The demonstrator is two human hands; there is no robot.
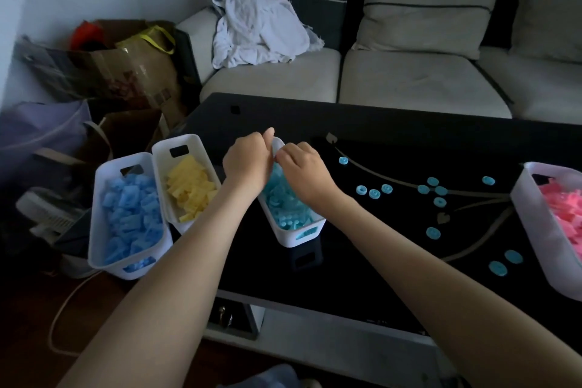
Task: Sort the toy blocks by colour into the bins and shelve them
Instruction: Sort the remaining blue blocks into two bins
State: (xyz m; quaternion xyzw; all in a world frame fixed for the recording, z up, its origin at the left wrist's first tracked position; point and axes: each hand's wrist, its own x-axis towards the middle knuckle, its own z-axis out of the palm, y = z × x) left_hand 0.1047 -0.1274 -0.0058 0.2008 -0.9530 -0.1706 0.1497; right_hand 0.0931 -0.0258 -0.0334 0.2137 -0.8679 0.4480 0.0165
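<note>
The toy blocks point(285, 198) are mostly sorted already, and they lie in four white bins on and beside the black table point(393, 135). At the left edge stand the blue bin point(94, 230) and, touching it, the yellow bin point(162, 154). The pink bin point(524, 208) is at the far right and the turquoise bin point(299, 238) is near the middle. Both hands are at the far end of this middle bin. The left hand point(245, 164) has its fingers curled at the far rim with the thumb standing up, so it seems to grip the bin. The right hand point(302, 170) is just beside it with the fingers bent down over the contents; I cannot tell if they pinch a block or only touch the rim. About a dozen loose turquoise round blocks point(361, 190) are scattered on the table between the turquoise bin and the pink one. I judge that the sorting step is near its end but not finished. The next move calls for collecting these small flat pieces, which need a fingertip pinch on the smooth surface, and dropping them in the turquoise bin before any shelving.
</note>
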